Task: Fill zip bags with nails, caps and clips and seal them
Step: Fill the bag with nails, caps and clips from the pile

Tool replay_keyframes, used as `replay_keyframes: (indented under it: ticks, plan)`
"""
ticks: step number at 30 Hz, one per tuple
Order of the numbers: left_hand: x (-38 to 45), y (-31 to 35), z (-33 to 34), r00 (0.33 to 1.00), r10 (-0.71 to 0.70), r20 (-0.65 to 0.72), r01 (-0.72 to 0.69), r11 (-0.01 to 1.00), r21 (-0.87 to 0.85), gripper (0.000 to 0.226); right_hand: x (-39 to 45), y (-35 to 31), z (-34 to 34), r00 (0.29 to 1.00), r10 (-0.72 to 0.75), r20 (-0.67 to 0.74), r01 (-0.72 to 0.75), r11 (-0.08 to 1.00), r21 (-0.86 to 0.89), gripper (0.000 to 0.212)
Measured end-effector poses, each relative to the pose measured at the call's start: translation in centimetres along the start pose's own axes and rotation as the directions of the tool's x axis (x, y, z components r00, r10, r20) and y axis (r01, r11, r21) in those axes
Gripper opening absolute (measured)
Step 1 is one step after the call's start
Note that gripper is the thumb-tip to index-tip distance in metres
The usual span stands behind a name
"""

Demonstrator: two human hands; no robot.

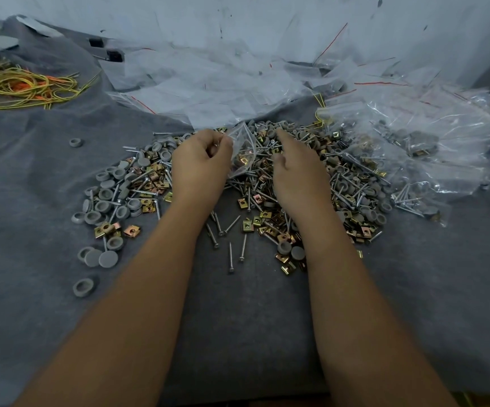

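Nearest the camera, two bare forearms run up from the bottom edge over the grey cloth (47, 201) toward the middle of the frame. The left hand (201, 160) sits just left of centre with its fingers curled, pinching the upper edge of a small clear zip bag (242, 151). The bag hangs between the two hands, its long axis running roughly from upper middle down toward the camera, its mouth at the top by the left fingertips; something brass-coloured shows through the film, so it looks partly filled. The right hand (292, 168) lies just right of the bag, forefinger stretched out toward the upper middle and resting on the heap, the other fingers loosely bent; whether it has anything pinched under the palm cannot be told. The heap of nails (352, 198), grey caps (104, 205) and brass clips (245, 202) spreads under and around both hands, thickest to the right. The right hand is the free one and nearest that stock, so the next pick probably falls to it, carried leftward into the bag mouth. Empty bags (208, 92) lie piled in the upper middle, filled bags (419, 148) at the right, and yellow ties (17, 86) at the upper left.
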State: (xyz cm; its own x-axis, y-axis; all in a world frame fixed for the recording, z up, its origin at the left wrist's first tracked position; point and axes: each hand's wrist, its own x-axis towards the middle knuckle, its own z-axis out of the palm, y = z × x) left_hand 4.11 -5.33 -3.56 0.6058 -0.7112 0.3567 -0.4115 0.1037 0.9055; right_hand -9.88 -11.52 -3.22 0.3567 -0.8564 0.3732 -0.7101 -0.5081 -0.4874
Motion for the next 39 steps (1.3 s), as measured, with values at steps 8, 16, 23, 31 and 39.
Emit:
replay_keyframes:
  ticks: [8,16,23,31,39]
  plan:
    - [0.2,-0.1,0.1,1.0,-0.002,-0.001,0.002,0.999,0.039,0.019,0.1,-0.2,0.2,0.984,-0.008,0.179,0.049,0.972,-0.23,0.045]
    - [0.1,-0.1,0.1,1.0,-0.006,0.014,0.005,0.999,0.049,0.02,-0.4,-1.0,-0.3,0.998,-0.011,-0.056,0.013,0.999,0.045,0.024]
    - [0.0,0.0,0.1,0.999,-0.026,0.028,0.025,0.999,0.023,0.02,-0.5,-1.9,-0.7,0.968,0.052,-0.247,0.032,0.944,0.327,0.003]
    - [-0.5,0.4,-0.1,0.997,0.014,0.08,-0.009,0.997,-0.071,0.017,-0.7,-2.2,-0.2,0.948,-0.148,-0.283,0.229,0.933,0.278,0.01]
    - [-0.5,1.0,-0.5,0.999,0.039,0.022,-0.034,0.98,-0.196,0.014,-0.8,-2.1,-0.2,0.971,-0.213,-0.104,0.235,0.918,0.32,0.039]
